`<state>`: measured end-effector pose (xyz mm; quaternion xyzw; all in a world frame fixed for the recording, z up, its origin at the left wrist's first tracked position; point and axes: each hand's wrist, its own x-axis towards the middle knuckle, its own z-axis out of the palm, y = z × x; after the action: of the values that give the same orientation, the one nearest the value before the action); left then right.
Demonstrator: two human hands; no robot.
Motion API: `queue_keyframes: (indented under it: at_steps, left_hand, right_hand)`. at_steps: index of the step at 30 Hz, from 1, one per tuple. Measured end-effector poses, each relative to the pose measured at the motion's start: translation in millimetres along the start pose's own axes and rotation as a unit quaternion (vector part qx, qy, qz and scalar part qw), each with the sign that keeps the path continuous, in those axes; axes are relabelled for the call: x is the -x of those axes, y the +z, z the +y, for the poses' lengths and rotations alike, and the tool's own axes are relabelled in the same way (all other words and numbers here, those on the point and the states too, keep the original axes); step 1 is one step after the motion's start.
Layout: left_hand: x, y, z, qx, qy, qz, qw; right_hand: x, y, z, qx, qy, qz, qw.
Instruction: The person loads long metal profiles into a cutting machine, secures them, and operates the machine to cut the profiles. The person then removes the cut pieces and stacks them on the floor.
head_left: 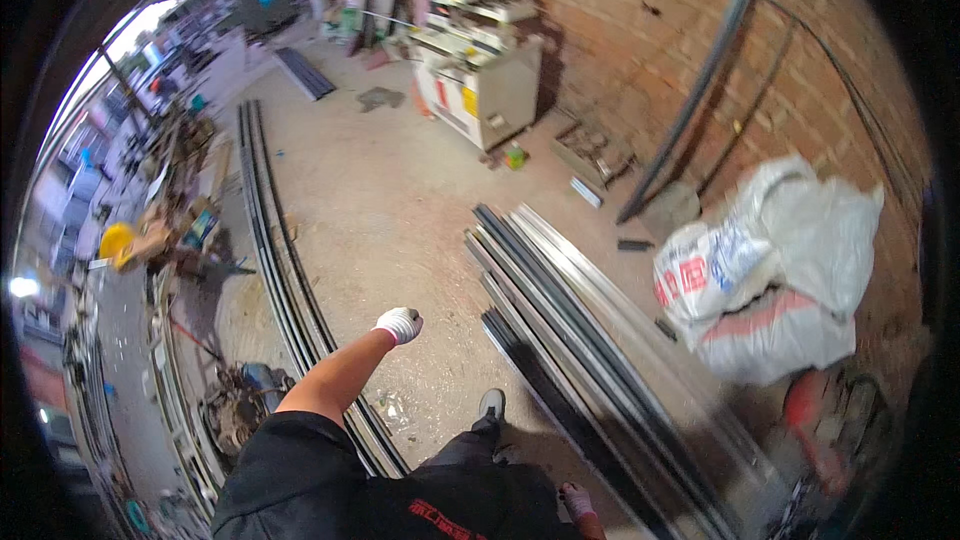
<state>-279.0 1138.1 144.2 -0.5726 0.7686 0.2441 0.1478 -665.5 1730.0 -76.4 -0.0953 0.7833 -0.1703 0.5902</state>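
My left hand, in a white knit glove, is held out ahead of me over the concrete floor. Its fingers are curled into a fist, and no object shows in it. Low by my right side hangs my right hand, also gloved; it is small and partly blurred, so its fingers cannot be made out. Nearest to it on the right lies a bundle of long dark metal profiles, with silvery bars along its far side. To the left of my left hand, long thin dark bars run along the floor.
A white machine cabinet stands ahead by the brick wall. White woven sacks are piled at the right. A long dark pipe leans on the wall. Cluttered machinery and a yellow object line the left.
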Motion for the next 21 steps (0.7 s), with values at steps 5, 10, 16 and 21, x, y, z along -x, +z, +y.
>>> queue_keyframes:
  at_steps: [5,10,16,21]
  left_hand:
    - [125,53,-78,0.112,-0.003,0.052,0.992]
    - [287,221,-167,0.044,-0.111,-0.128,0.985]
    - [398,329,-235,0.143,-0.153,-0.309,0.928]
    - [335,269,-258,0.215,-0.205,-0.219,0.930]
  right_hand:
    - [-27,-34,-89,0.025,-0.215,-0.003,0.976]
    - [15,-32,-188,0.364,-0.209,0.104,0.902]
    - [31,65,-298,0.426,-0.268,0.035,0.863]
    - [32,173,-378,0.445,-0.300,0.000,0.844]
